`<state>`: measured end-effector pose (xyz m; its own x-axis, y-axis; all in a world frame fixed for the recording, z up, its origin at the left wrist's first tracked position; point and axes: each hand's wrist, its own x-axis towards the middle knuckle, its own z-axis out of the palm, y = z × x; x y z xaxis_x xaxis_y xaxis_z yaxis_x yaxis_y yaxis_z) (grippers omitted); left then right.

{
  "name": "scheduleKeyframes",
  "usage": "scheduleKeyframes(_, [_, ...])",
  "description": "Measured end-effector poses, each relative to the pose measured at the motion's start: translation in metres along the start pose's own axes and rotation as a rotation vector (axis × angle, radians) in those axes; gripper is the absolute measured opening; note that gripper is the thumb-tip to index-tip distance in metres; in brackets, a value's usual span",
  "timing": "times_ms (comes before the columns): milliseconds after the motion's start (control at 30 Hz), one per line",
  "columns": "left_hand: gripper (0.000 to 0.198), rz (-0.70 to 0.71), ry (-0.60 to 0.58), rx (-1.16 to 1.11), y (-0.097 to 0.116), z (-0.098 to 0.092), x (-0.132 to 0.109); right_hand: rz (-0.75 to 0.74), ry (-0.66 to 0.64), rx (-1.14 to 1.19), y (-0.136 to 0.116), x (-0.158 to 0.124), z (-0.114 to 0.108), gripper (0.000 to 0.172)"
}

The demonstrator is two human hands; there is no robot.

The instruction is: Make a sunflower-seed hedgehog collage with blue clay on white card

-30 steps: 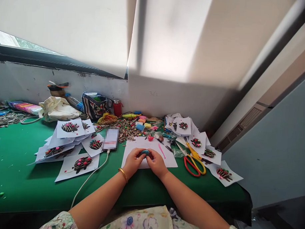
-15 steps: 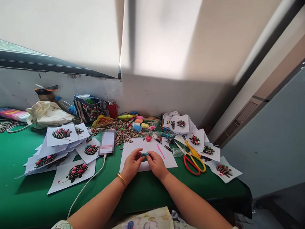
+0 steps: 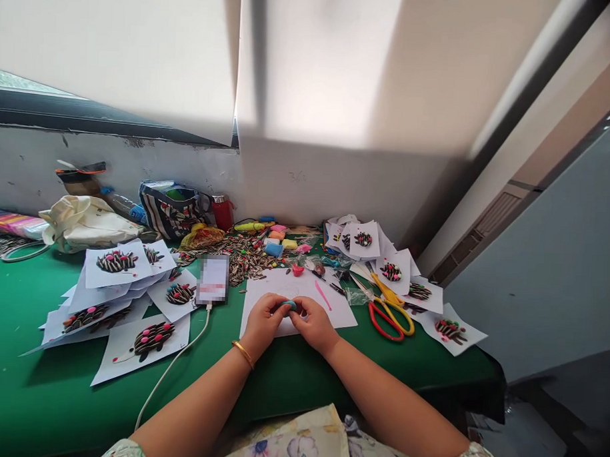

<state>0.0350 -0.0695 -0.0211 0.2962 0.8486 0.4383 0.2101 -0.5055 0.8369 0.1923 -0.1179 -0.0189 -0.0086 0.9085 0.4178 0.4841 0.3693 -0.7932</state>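
Observation:
My left hand point(image 3: 263, 322) and my right hand point(image 3: 314, 325) meet over a white sheet of paper point(image 3: 297, 289) on the green table point(image 3: 39, 379). Both pinch a small blue-green lump of clay point(image 3: 288, 304) between their fingertips. A gold bangle point(image 3: 243, 352) circles my left wrist. A thin pink strip point(image 3: 323, 294) lies on the sheet just right of my hands.
Paper sheets with seed-and-clay hedgehogs point(image 3: 151, 335) lie left and right. A phone point(image 3: 212, 279) with a white cable point(image 3: 173, 364) sits left of the sheet. Red and yellow scissors point(image 3: 388, 313) lie to the right. Sunflower seeds point(image 3: 246, 256), clay blocks point(image 3: 279, 239) and bags point(image 3: 173, 207) line the wall.
My hands stay on the clay lump, working it in place. The view has shifted slightly to the right and down.

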Motion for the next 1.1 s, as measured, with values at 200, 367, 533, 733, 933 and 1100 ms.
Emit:
scheduleKeyframes(200, [0.021,-0.017,-0.005,-0.041,0.002,-0.001,-0.001,-0.005,-0.030,0.024,0.002,0.000,-0.002,0.015])
scheduleKeyframes(367, [0.038,-0.053,-0.006,0.060,0.006,-0.001,0.000,0.014,-0.014,0.010,0.001,0.001,-0.002,0.016])
scheduleKeyframes(533, [0.012,-0.065,-0.053,0.114,0.017,0.000,0.015,0.021,-0.004,-0.021,-0.003,0.001,-0.003,0.014])
scheduleKeyframes(733, [0.021,-0.126,-0.116,-0.152,0.017,0.000,0.027,0.061,-0.032,0.169,-0.006,0.007,-0.005,0.022])
scheduleKeyframes(933, [0.037,0.027,-0.088,-0.096,0.007,-0.012,0.025,0.155,0.039,0.137,-0.001,0.026,-0.008,0.015])
scheduleKeyframes(1100, [0.043,0.019,-0.074,-0.081,0.002,-0.020,0.028,0.177,-0.002,0.048,-0.001,0.038,-0.006,0.010])
